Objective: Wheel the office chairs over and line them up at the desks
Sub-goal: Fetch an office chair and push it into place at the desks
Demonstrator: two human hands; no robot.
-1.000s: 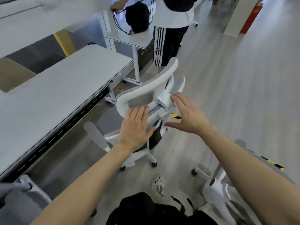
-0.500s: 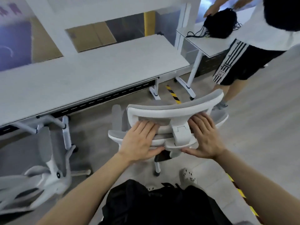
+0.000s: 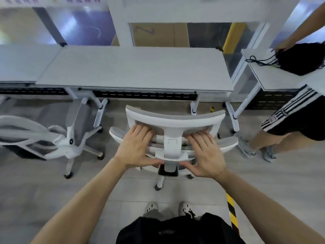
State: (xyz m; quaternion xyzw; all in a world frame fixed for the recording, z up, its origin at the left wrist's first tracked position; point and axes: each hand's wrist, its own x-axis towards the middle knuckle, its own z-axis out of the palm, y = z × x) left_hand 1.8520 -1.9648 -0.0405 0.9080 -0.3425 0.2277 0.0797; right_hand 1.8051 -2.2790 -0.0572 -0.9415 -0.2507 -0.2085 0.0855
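Just short of the middle surface [image 3: 135, 67], the chair [image 3: 175, 118] faces it squarely, left hand [image 3: 136, 147] and right hand [image 3: 204, 152] spread flat on its back (pressing, not clasping). An uneven shove could swivel it toward the desk leg [image 3: 194, 107].
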